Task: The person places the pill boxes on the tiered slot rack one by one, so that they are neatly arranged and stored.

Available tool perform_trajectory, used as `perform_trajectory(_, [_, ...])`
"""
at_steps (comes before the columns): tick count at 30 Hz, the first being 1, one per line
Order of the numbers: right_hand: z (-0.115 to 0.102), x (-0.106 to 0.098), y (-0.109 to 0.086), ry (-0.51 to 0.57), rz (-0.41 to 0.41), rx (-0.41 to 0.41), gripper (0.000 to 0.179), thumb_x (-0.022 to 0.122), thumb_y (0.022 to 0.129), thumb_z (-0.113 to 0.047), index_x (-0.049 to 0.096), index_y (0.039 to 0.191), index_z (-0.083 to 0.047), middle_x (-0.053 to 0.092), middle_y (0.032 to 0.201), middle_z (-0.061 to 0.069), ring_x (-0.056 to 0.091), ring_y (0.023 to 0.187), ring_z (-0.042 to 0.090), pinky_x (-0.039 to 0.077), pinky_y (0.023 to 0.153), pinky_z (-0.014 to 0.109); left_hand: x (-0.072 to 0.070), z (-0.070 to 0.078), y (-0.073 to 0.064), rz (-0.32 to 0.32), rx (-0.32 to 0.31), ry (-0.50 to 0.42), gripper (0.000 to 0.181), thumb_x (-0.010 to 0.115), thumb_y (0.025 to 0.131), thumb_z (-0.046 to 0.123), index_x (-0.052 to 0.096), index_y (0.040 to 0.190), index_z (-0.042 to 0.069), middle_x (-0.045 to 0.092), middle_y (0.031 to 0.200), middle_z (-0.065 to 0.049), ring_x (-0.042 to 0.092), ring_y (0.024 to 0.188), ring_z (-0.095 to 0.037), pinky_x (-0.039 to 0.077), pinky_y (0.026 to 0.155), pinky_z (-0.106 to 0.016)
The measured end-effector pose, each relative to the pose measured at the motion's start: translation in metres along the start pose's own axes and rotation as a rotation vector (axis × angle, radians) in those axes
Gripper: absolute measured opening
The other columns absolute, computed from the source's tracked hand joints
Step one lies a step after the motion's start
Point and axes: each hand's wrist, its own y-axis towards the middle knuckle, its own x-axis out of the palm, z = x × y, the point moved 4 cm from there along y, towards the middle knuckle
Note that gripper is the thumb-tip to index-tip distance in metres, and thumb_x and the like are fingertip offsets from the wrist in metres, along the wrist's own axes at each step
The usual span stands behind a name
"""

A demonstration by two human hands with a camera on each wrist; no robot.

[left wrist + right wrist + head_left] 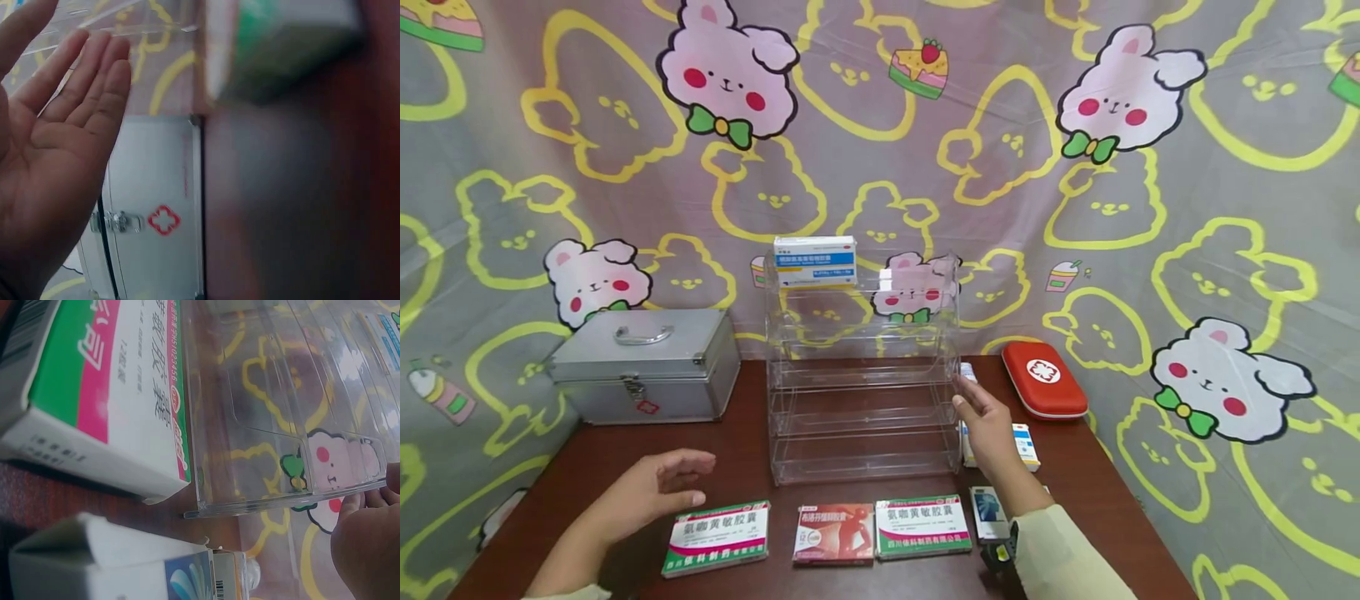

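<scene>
Clear tiered rack (863, 467) upright on dark red-brown table (1105, 500), used as landmark. Right hand (988, 421) at rack's right side edge, thumb and index reaching to it; cannot tell if it pinches the edge or only touches. Left hand (658, 487) off rack's front left, fingers loosely spread, holding nothing, nearest to left green-white box (717, 537), which lies in front of rack, to its left. Red box (833, 535) and right green-white box (923, 527) lie side by side in front of rack. Small white box (991, 515) in front of rack, off its right corner, partly hidden by right forearm. Blue-white box (1024, 446) just right of rack, partly behind right hand. Upper white-blue box (815, 265) stands on rack's top tier, left end. Silver case (647, 392) left of rack; red pouch (1047, 383) right of it; rabbit-print curtain (865, 158) behind rack
</scene>
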Motion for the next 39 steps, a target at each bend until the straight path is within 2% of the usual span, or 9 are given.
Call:
perform_trajectory(2, [0.0,0.001,0.0,0.004,-0.002,0.002,0.047,0.063,0.108,0.0,0.06,0.155,-0.002,0.059,0.16,0.016,0.056,0.146,0.019,0.052,0.102,0.008,0.002,-0.008,-0.008,-0.063,0.013,0.011,0.057,0.083,0.097,0.014,0.061,0.143,-0.01,0.066,0.143,-0.033,0.064,0.122,0.007,0.056,0.098,-0.015])
perform_trajectory(5, [-0.001,0.002,0.0,-0.004,0.0,0.0,0.046,0.063,0.108,-0.001,0.06,0.155,-0.003,0.06,0.16,0.017,0.057,0.144,0.017,0.052,0.101,0.008,0.004,-0.017,-0.019,-0.126,-0.014,0.017,0.061,0.086,0.094,0.016,0.061,0.144,-0.008,0.063,0.147,-0.033,0.056,0.123,0.016,0.052,0.099,-0.012])
perform_trajectory(12, [0.0,0.001,0.001,-0.009,0.006,-0.003,0.046,0.063,0.108,0.0,0.061,0.154,-0.003,0.06,0.16,0.016,0.061,0.135,0.004,0.053,0.102,0.009,0.008,-0.029,-0.03,-0.155,-0.14,0.07,0.069,0.092,0.089,0.027,0.065,0.146,0.003,0.063,0.15,-0.026,0.056,0.124,0.009,0.05,0.096,-0.011])
perform_trajectory(15, [0.001,0.001,0.001,-0.002,0.008,0.0,0.046,0.063,0.108,0.0,0.061,0.154,-0.002,0.06,0.16,0.016,0.061,0.133,0.0,0.053,0.102,0.009,0.01,-0.03,-0.031,-0.151,-0.135,0.126,0.069,0.093,0.087,0.032,0.066,0.146,0.008,0.065,0.149,-0.021,0.055,0.125,0.008,0.049,0.096,-0.012])
perform_trajectory(21, [0.003,-0.001,0.0,-0.004,0.005,-0.001,0.046,0.062,0.108,0.0,0.061,0.154,-0.003,0.06,0.16,0.016,0.061,0.132,-0.001,0.054,0.102,0.009,0.013,-0.031,-0.031,-0.13,-0.068,0.254,0.071,0.095,0.082,0.037,0.068,0.144,0.014,0.068,0.145,-0.016,0.055,0.125,0.005,0.051,0.096,-0.016])
perform_trajectory(27, [0.003,0.0,0.001,0.002,0.0,-0.003,0.046,0.062,0.109,0.0,0.06,0.155,-0.002,0.059,0.16,0.017,0.058,0.146,0.022,0.054,0.101,0.009,0.014,-0.032,-0.028,-0.135,-0.115,0.326,0.074,0.097,0.08,0.042,0.069,0.144,0.015,0.068,0.144,-0.01,0.058,0.125,-0.008,0.054,0.097,-0.026])
perform_trajectory(30, [0.002,0.001,0.001,0.009,-0.008,-0.002,0.047,0.061,0.109,0.001,0.059,0.155,-0.001,0.058,0.161,0.017,0.054,0.15,0.03,0.053,0.101,0.009,0.016,-0.028,-0.029,-0.13,-0.079,0.376,0.075,0.098,0.077,0.041,0.07,0.141,0.014,0.069,0.139,-0.007,0.059,0.121,-0.01,0.055,0.095,-0.028])
perform_trajectory(35, [0.004,0.0,0.002,0.009,-0.001,0.01,0.046,0.061,0.109,0.0,0.06,0.155,-0.003,0.059,0.161,0.015,0.056,0.148,0.023,0.053,0.102,0.008,0.02,-0.021,-0.03,-0.07,0.017,0.441,0.071,0.102,0.069,0.037,0.072,0.128,0.014,0.07,0.125,0.002,0.06,0.11,-0.002,0.054,0.09,-0.024])
perform_trajectory(39, [0.004,0.0,0.0,0.008,-0.004,0.009,0.046,0.061,0.109,0.0,0.06,0.155,-0.003,0.059,0.161,0.015,0.053,0.15,0.028,0.053,0.102,0.008,0.019,-0.024,-0.03,-0.045,-0.035,0.411,0.075,0.103,0.065,0.037,0.063,0.125,0.018,0.068,0.118,0.002,0.057,0.101,-0.003,0.05,0.084,-0.023])
